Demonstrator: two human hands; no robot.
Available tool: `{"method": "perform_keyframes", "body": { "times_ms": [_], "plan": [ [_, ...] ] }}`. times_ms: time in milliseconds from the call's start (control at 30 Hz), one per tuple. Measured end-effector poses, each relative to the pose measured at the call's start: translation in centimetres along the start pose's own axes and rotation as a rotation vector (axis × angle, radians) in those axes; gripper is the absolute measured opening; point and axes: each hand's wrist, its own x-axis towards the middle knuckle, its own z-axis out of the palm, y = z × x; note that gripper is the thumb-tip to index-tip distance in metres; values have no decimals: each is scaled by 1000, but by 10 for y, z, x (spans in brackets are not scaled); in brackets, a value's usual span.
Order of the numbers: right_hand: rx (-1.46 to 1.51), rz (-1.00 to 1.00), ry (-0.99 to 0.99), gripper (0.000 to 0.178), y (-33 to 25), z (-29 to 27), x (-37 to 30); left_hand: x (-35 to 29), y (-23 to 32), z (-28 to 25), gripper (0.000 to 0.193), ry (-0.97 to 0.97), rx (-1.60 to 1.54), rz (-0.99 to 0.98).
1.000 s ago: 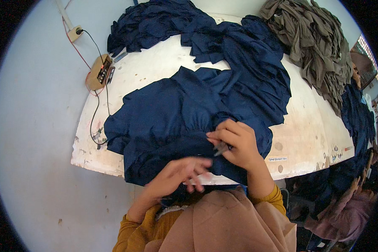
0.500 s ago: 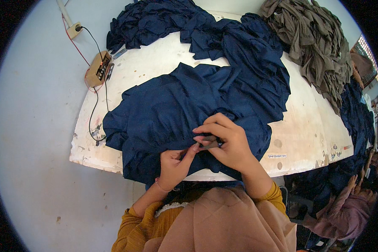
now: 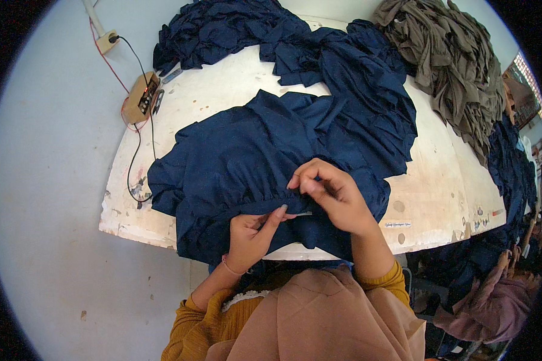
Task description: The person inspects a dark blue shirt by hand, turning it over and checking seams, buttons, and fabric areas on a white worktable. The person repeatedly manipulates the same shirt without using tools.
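A navy blue garment with a gathered seam lies spread over the near part of the table. My left hand pinches its near folded edge between thumb and fingers. Just beyond the left fingertips a thin pale strip shows against the cloth; its kind is unclear. My right hand is raised slightly above the gathers, to the right of the left hand. Its fingers are curled in, with thumb and index finger close together; whatever they may hold is too small to make out.
The white worn table carries a heap of navy cloth at the back and brown-grey cloth at the back right. A tan electrical box with cables hangs along the left edge. Another person's sleeve shows at lower right.
My right hand has moved a little up and right, away from the left fingertips, and its fingers have curled in. The dark piece between its fingers no longer shows. My left hand stays put.
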Motion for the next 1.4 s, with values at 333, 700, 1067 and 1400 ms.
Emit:
{"method": "perform_keyframes", "body": {
  "times_ms": [333, 700, 1067, 1400],
  "plan": [
    [-659, -207, 26, 22, -2, 10, -2, -2, 9, -3, 19, -43, 174, 5],
    [-193, -4, 268, 12, 5, -23, 6, -2, 1, -5, 19, -78, 18, -22],
    [-884, -348, -24, 20, -8, 5, -8, -3, 10, -4, 20, -63, 162, -41],
    [-103, -204, -66, 7, 5, 12, 10, -1, 3, -6, 20, -86, 99, -47]
  ]
}}
